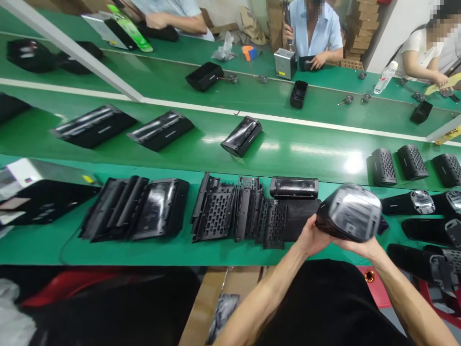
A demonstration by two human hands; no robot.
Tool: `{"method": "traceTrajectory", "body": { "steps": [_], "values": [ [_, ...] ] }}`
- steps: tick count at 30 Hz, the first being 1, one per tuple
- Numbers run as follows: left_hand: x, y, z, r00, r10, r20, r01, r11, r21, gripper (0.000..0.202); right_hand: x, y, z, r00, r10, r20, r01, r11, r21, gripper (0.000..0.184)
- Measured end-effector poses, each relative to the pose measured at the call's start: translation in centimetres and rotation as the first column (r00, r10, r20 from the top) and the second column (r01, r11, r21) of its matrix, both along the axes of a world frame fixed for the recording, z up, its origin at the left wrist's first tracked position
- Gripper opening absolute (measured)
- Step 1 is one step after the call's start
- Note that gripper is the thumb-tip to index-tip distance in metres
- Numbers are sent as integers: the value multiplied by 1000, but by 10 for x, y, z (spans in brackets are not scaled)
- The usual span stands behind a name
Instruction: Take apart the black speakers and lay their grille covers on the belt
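Observation:
I hold a black speaker housing (348,212) just above the near edge of the green bench (180,250). Its grey end cap faces me and it is smeared by motion. My left hand (310,235) grips its left end, fingers wrapped round it. My right hand (363,246) cups it from below and behind, mostly hidden under the housing. Right behind the hands stands a row of black perforated grille panels (234,214), with another speaker body (294,187) lying beyond them.
Glossy black shells (137,207) lie left of the grilles. Assembled speakers (418,202) pile at the right. The moving belt (288,149) carries black parts (241,136). Across it, other people (313,29) work at their stations. A cardboard box (216,302) sits below the bench.

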State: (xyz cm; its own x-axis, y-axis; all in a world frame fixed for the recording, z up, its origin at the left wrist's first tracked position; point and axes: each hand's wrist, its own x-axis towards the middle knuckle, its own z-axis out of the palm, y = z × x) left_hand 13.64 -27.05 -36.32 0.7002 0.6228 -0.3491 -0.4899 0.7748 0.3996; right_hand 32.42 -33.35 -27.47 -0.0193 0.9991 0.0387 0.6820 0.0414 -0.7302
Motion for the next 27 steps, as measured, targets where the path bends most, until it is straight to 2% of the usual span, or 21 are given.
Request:
{"method": "traceTrajectory", "body": {
  "steps": [1,2,3,5,7,10,14,15,17,19,22,25,27],
  "values": [
    [-5,-1,-2,998,-36,-57,39,998,53,72,0,3,6,978,39,203,-48,998,40,63],
    [-13,1,-2,992,-29,-125,45,991,128,76,2,6,13,936,46,349,-75,995,69,74],
    [-23,5,1,981,16,-191,28,974,224,84,5,9,23,908,45,416,-77,995,62,98],
    [-40,14,10,961,112,-254,8,904,428,107,10,14,40,906,112,409,-77,992,-101,119],
    [-51,22,23,949,95,-302,92,829,551,123,10,18,50,880,216,422,-87,949,-304,121],
    [-57,23,38,913,63,-402,200,792,578,117,-2,18,49,873,302,382,-94,874,-477,122],
    [-67,8,46,807,66,-588,375,711,595,109,-18,8,38,860,387,333,-159,823,-546,125],
    [-70,2,47,786,49,-617,409,706,578,107,-17,5,36,858,404,318,-174,809,-561,124],
    [-76,-9,45,774,25,-633,409,743,530,103,-8,-4,31,879,408,245,-209,793,-572,121],
    [-82,-20,42,786,54,-616,334,801,496,98,10,-17,22,939,325,114,-214,812,-543,121],
    [-91,-30,37,810,147,-568,187,853,487,93,36,-47,4,983,78,-168,-156,839,-521,122],
    [-95,-33,38,817,152,-556,162,865,475,87,39,-76,-11,910,-151,-387,-86,843,-531,108],
    [-95,-33,41,812,140,-567,179,865,469,84,31,-87,-14,872,-240,-427,-24,849,-528,95]
  ]
}}
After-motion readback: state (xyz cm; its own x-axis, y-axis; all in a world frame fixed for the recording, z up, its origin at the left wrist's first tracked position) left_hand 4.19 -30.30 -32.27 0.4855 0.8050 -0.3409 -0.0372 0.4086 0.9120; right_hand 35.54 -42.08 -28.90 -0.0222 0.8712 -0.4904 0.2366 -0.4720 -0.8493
